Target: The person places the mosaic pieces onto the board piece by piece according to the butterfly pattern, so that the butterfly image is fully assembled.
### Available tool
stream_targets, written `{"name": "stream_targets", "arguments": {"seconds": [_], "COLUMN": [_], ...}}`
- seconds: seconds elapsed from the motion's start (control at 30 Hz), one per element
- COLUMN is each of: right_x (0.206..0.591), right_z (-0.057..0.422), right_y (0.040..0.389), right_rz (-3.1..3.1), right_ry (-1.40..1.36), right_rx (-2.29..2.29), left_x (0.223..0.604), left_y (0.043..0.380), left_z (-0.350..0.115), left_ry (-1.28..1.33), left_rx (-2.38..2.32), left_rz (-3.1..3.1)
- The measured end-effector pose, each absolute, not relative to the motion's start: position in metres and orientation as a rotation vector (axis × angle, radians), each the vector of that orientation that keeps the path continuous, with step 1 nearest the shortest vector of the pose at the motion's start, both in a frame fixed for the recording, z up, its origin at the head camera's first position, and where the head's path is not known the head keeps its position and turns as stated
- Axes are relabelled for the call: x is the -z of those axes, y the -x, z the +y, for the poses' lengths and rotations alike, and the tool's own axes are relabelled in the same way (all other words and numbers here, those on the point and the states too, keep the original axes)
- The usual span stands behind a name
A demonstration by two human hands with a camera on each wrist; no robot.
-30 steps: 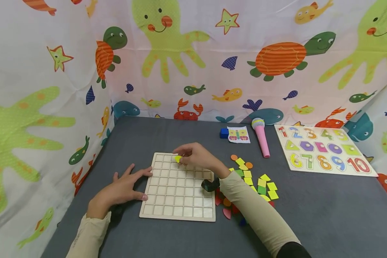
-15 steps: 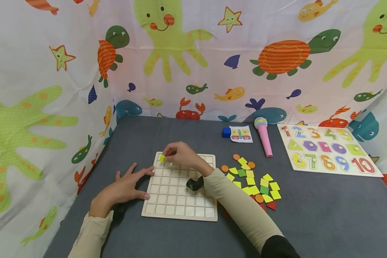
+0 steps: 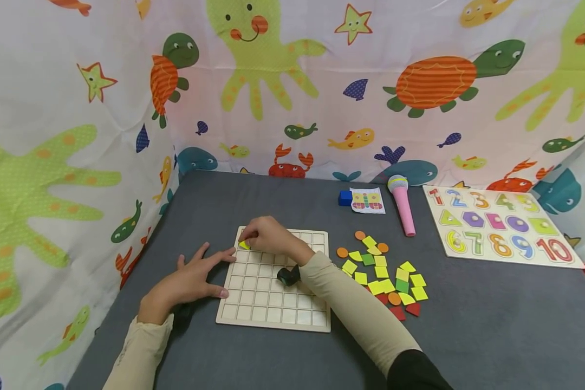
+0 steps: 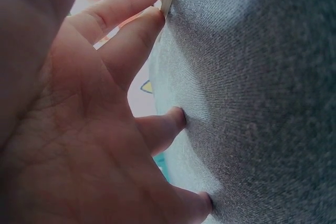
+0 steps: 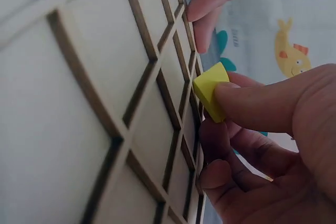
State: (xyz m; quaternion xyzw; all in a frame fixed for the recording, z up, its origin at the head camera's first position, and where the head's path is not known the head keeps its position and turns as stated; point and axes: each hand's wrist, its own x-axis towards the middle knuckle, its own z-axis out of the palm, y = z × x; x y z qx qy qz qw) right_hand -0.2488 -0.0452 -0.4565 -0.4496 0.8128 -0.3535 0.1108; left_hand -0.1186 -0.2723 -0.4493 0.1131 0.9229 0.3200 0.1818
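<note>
Yellow tile (image 5: 211,88) in the right hand (image 3: 268,236), pinched between thumb and fingers with one end left free, presumably to fit a cell; it is at the gridded board's (image 3: 261,297) upper left corner, just left of the frame's centre. The left hand (image 3: 190,279), fingers spread wide, touches the board's left edge, probably steadying it. Loose tiles (image 3: 381,272) lie right of centre on the desk (image 3: 468,325), handy for the right hand.

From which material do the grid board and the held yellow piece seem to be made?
Grid board: probably wood, pale and smooth; its dividers have brown sides, like cut plywood.
Yellow piece: painted wood or plastic, unclear which; smooth, evenly coloured.
</note>
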Motion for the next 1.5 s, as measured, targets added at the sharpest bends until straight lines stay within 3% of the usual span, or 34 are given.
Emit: {"name": "stream_targets", "arguments": {"seconds": [0.27, 1.5], "right_x": [0.459, 0.4532], "right_z": [-0.0513, -0.051], "right_y": [0.2503, 0.2512], "right_rz": [2.366, 2.394], "right_ry": [1.516, 1.355], "right_rx": [0.976, 0.885], "left_x": [0.4494, 0.4492], "left_y": [0.1191, 0.1177], "left_z": [-0.2702, -0.2736], "left_ry": [-0.315, -0.32], "left_rx": [-0.878, -0.883], "left_rz": [2.602, 2.615]}}
